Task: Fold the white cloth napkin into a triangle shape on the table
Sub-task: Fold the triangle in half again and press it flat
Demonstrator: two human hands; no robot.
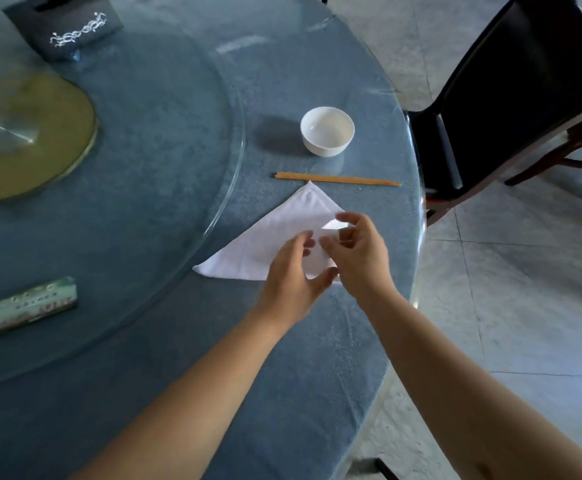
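Napkin lies triangular on the bench, just this side of the chopsticks. Our left hand hovers, grip loose and empty; right hand pinches the corner. We'd align edges, then press flat.

Napkin: white cloth napkin lies flat on the table as a triangle, apex pointing toward the chopsticks.
Left hand: over the napkin's near right part, fingers spread, thumb at the near edge.
Right hand: beside the left hand, fingers curled at the napkin's right corner; grip on cloth unclear.
Bowl: white, upright, beyond the chopsticks.
Chair: dark, beside the table edge.
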